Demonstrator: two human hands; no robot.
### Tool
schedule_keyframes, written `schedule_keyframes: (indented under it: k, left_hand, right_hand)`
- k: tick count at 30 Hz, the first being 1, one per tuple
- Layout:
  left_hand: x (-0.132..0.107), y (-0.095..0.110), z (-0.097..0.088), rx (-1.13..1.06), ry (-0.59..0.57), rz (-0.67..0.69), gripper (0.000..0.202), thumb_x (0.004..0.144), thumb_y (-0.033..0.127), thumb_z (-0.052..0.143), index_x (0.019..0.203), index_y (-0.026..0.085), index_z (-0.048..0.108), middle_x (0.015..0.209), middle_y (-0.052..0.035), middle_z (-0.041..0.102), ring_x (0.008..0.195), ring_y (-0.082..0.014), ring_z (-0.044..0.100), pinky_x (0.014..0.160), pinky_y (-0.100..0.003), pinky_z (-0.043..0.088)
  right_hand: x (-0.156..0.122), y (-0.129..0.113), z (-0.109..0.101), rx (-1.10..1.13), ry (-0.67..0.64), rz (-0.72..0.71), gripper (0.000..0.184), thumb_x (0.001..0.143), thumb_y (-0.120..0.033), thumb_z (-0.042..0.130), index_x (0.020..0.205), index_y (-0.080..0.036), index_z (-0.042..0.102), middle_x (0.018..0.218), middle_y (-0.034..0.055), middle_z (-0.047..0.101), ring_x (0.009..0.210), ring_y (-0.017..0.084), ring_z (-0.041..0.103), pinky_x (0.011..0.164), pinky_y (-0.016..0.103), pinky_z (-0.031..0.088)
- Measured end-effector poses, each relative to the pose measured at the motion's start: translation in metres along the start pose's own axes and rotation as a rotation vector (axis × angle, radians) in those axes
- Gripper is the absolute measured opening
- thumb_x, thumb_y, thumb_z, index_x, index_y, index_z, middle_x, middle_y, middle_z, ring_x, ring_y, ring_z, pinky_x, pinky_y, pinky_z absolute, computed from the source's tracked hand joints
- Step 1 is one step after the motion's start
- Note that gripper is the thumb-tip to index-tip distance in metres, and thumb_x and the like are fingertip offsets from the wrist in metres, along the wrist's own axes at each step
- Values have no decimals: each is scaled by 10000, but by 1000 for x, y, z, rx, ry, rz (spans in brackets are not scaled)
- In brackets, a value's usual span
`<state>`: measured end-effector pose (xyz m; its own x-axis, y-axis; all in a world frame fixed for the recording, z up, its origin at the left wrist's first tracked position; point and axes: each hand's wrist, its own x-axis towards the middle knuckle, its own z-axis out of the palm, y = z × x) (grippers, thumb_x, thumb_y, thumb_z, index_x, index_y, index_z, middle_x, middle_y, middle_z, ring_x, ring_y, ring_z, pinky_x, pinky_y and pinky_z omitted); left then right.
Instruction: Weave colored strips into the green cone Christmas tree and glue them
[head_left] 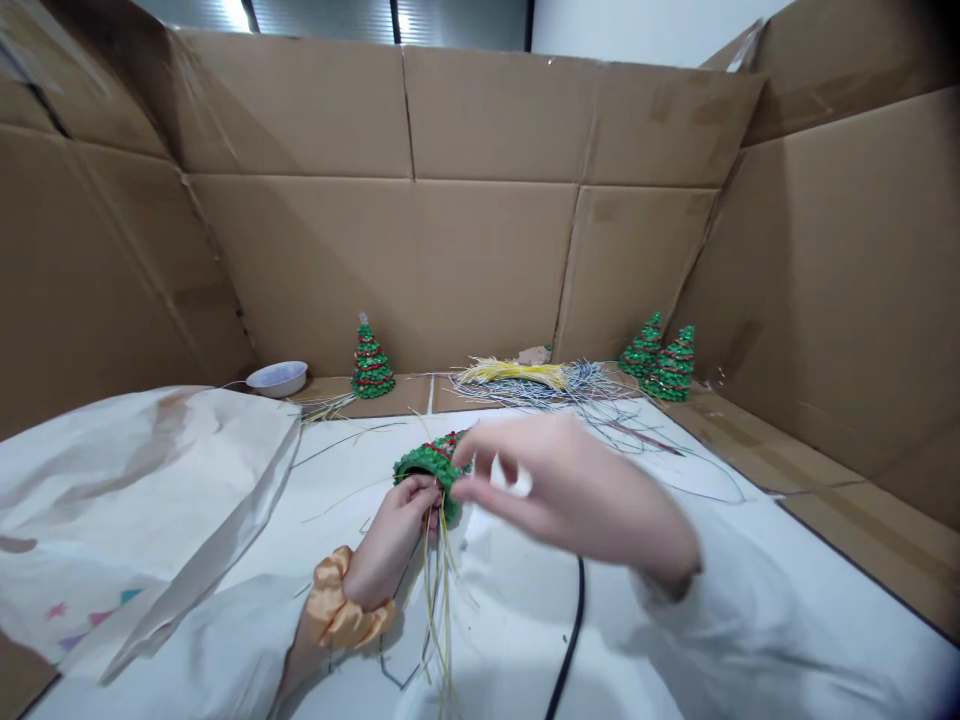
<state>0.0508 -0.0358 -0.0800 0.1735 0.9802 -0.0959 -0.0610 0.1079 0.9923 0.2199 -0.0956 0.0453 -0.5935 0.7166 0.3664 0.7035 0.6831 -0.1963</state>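
A small green Christmas tree (424,457) with red trim lies tilted on its side, its hollow base facing me. My left hand (405,515) is closed on the rim of that base, thumb and fingers pinched there. Thin yellowish wires (439,610) hang from the base down toward me. My right hand (555,490), smeared by motion, hovers at the right side of the tree and hides part of it. Its thumb and curved fingers are apart, with a gap between them; whether a fingertip touches the tree I cannot tell.
Finished trees stand at back left (372,365) and back right (670,368). A bundle of yellow and pale wires (517,377) lies at the back. A white bowl (277,379), white bag (150,480) and black cable (574,630) are also here. Cardboard walls (487,260) enclose the table.
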Motion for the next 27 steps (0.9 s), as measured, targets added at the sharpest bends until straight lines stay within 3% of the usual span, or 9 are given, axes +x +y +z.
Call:
schedule_keyframes:
  k: [3,5,8,12,16,22,27]
  left_hand:
    - [-2,6,-1,5,-5,31,110,644,228,572,704,143,539,628,17,534,602,-129,477,583,-249,368]
    - [-2,7,-2,4,-4,37,125,638,225,576,726,143,541,637,20,539,615,-132,482,592,-246,372]
    - [1,5,-4,23,-17,44,114,650,245,568,693,147,530,599,35,511,581,-116,456,555,-227,350]
    - [3,1,-6,59,-7,-7,151,641,223,561,770,144,551,642,25,551,593,-116,477,555,-217,349]
    - [1,2,-6,64,-9,-24,146,664,259,551,749,142,566,629,22,542,574,-110,464,539,-213,345]
    - [3,6,-8,154,-24,38,116,674,252,541,634,144,538,573,38,487,533,-88,408,512,-197,328]
    - [6,3,-10,97,3,37,120,651,255,593,703,153,557,576,42,503,561,-101,457,541,-202,361]
  right_hand:
    - [10,3,35,81,-146,-41,240,902,-313,428,895,-176,625,832,11,664,727,129,607,618,243,425]
    - [13,7,60,54,-145,-5,244,897,-301,427,1001,-168,602,964,52,658,815,173,618,646,274,428]
    - [12,11,85,-23,-101,69,299,899,-329,408,1087,-147,553,1006,84,642,843,214,623,647,311,443]
    - [7,9,96,-55,-117,82,320,903,-353,393,1084,-137,544,1056,98,624,839,221,629,632,319,467]
    - [5,5,103,-46,-93,110,426,907,-367,386,1227,-94,453,1153,132,590,919,247,623,681,350,501]
    - [7,-2,116,-95,-143,125,615,909,-470,302,1308,-5,361,1319,260,433,909,304,637,637,407,525]
    - [10,-5,119,-103,-133,133,670,910,-498,261,1323,24,332,1324,281,414,1024,324,585,631,405,533]
